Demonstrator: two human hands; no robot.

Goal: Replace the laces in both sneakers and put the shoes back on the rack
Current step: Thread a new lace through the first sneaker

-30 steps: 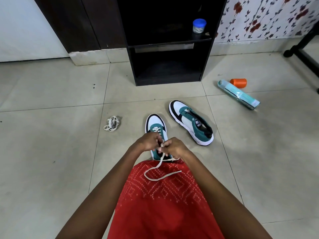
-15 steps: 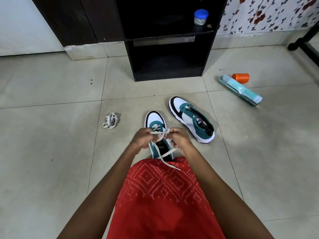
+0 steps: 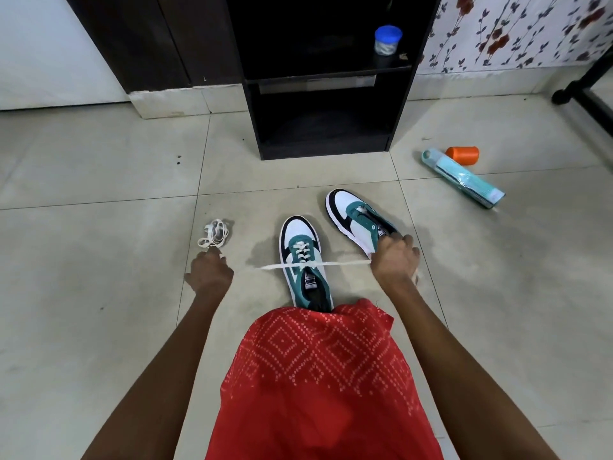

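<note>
Pale grey floor tiles (image 3: 99, 327) fill the view. At twelve o'clock stands a dark wooden shoe rack (image 3: 325, 149), with a small blue-lidded plastic jar (image 3: 387, 39) on its upper shelf. At centre a white, teal and black sneaker (image 3: 303, 260) stands toe toward the rack, its heel hidden under a red patterned garment (image 3: 318, 376) at six o'clock. A flat white lace (image 3: 345, 262) is threaded up its front eyelets, and its ends stretch taut toward three and nine o'clock. The right hand (image 3: 394, 260) grasps the three o'clock end in curled fingers. The left hand (image 3: 210, 272), at nine o'clock, is clenched. The lace blurs out short of it, so I cannot tell whether it grips the other end. A second matching sneaker (image 3: 355, 220), unlaced, lies at one o'clock, its heel behind the right hand. A bundled white spare lace (image 3: 214, 232) lies at ten o'clock, just beyond the left hand. An orange plastic spool (image 3: 462, 155) and a teal wrapped roll (image 3: 464, 177) lie side by side at two o'clock.
</note>
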